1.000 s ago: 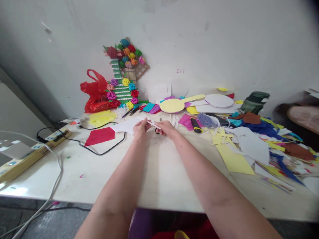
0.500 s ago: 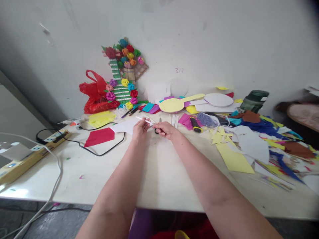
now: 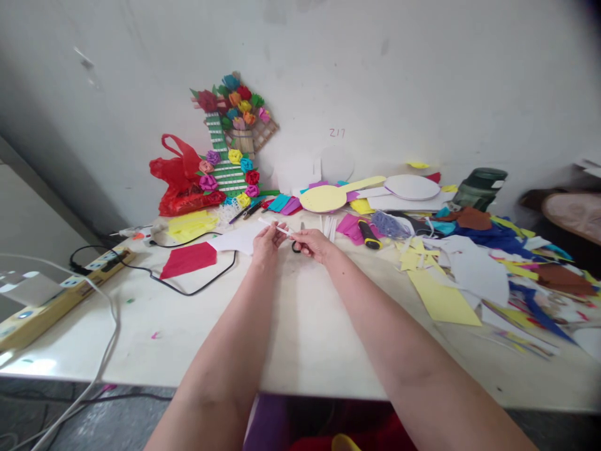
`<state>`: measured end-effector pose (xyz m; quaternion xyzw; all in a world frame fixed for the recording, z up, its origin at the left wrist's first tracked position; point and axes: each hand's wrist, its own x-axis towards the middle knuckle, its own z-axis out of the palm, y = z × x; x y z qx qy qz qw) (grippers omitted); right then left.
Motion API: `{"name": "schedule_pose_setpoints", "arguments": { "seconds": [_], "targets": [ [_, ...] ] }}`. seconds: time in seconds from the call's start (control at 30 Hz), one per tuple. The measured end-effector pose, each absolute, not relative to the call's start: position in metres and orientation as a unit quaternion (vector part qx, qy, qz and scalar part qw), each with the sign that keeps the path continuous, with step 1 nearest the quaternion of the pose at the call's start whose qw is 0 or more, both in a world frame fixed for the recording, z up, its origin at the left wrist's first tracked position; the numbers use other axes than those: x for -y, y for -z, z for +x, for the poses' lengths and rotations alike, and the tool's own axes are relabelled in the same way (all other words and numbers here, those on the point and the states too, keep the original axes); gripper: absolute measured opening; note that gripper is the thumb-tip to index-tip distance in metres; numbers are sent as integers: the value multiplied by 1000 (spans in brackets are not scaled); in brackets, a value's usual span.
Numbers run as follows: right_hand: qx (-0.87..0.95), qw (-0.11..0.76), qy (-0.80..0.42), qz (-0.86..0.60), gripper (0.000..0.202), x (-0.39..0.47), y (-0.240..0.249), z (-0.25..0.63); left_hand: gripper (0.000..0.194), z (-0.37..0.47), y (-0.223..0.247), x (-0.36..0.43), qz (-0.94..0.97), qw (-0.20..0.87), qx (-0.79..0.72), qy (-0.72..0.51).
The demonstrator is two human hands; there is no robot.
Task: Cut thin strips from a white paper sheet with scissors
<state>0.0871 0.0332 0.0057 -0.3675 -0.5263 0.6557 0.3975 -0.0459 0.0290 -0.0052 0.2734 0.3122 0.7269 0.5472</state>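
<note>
Between my two hands runs a thin white strip (image 3: 283, 230) that looks like rolled or folded paper. My left hand (image 3: 267, 243) pinches it near its middle, with the far end sticking out to the upper left. The fingers of my right hand (image 3: 310, 243) are closed on the strip's right end. Scissors (image 3: 296, 247) with black handles lie on the table by my right fingers, mostly covered by that hand. Several white strips (image 3: 330, 228) lie just beyond my right hand. White paper (image 3: 235, 240) and a red paper piece (image 3: 188, 259) lie left of my left hand.
A yellow-black utility knife (image 3: 369, 234) and a heap of paper scraps (image 3: 479, 269) are on the right. Paper flowers (image 3: 228, 169) and a red bag (image 3: 176, 178) stand at the back. A power strip (image 3: 70, 294) with cables lies left. A green bottle (image 3: 479, 189) stands back right.
My hands stay nearly in place, still holding the white strip between them. The whole view has shifted very slightly.
</note>
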Motion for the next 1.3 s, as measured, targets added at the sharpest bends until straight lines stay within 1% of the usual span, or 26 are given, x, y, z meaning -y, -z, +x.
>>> {"name": "schedule_pose_setpoints", "arguments": {
  "seconds": [0.23, 0.43, 0.57, 0.77, 0.83, 0.93, 1.1, 1.17, 1.3],
  "targets": [
    [518, 408, -659, -362, 10, -35, -4, 87, 8, -46, 5, -31, 266, 557, -303, -726],
    [514, 376, -674, -373, 23, -32, -7, 88, 11, -46, 7, -31, 274, 554, -296, -729],
    [500, 385, -674, -384, 18, -33, -8, 87, 9, -46, 7, -32, 271, 561, -286, -727],
    [487, 378, -708, -346, 22, -34, -8, 88, 11, -46, 4, -29, 264, 566, -287, -727],
    [511, 367, -691, -355, 22, -34, -9, 88, 10, -46, 3, -28, 273, 563, -291, -724],
    [571, 351, -635, -385, 21, -34, -10, 88, 11, -44, 3, -26, 299, 561, -294, -714],
    [637, 347, -547, -419, 19, -31, -13, 84, 21, -41, 7, -27, 349, 569, -289, -686],
    [631, 357, -545, -422, 19, -29, -15, 83, 23, -42, 7, -27, 345, 563, -294, -691],
    [617, 352, -585, -391, 21, -27, -16, 86, 16, -46, 5, -29, 287, 527, -323, -732]
  ]
}}
